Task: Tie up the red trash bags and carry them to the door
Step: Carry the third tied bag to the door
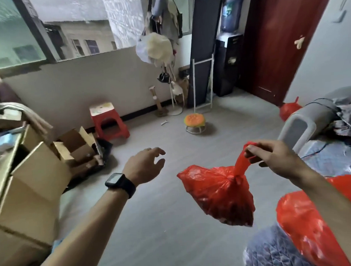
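the right hand pinches the twisted neck of a knotted red bag, fingers clamped on the plastic just above the knot, so the bag hangs in the air over the middle of the floor. the left hand hovers beside it with its fingers spread and loosely bent, holding nothing. this bag looks tied, so the step in hand is likely the carry to the red door at the far right corner of the floor, where another tied bag sits. a fuller wrap of the neck round the fingers would be safer than a pinch, since thin plastic may slip or stretch. keep the load low and off the grey appliance along the right edge. the middle of the floor offers the widest lane; the cardboard boxes crowd the left edge and a small round stool stands near the route. a third bag waits at the near right.
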`<action>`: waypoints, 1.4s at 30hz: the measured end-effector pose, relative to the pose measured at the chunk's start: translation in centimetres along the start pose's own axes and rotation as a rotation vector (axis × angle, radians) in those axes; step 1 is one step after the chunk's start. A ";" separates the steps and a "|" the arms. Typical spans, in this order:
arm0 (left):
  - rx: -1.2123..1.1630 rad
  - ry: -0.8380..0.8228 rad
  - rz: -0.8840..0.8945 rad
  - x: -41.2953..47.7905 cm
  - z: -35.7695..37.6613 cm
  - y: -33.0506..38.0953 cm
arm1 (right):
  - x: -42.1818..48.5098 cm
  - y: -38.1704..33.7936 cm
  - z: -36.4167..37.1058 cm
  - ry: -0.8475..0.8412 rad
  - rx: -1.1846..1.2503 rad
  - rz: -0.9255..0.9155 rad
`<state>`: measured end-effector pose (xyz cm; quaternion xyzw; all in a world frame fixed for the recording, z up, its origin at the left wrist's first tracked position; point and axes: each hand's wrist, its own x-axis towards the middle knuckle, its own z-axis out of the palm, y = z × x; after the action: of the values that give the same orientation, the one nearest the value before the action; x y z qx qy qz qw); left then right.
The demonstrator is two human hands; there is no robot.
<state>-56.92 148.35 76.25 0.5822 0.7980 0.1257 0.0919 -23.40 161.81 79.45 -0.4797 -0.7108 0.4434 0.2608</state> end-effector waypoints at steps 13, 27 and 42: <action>0.117 -0.140 0.179 44.8 6.3 5.4 | 36.5 7.8 -6.4 0.127 0.009 0.108; 0.059 -0.197 0.373 88.7 12.8 17.4 | 73.4 16.1 -19.6 0.317 0.017 0.308; 0.082 -0.349 0.652 130.7 21.3 38.0 | 105.8 25.8 -36.3 0.446 0.050 0.485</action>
<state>-56.15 285.86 67.58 0.8216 0.5475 0.0153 0.1584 -25.60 275.98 68.08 -0.7137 -0.4900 0.3941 0.3087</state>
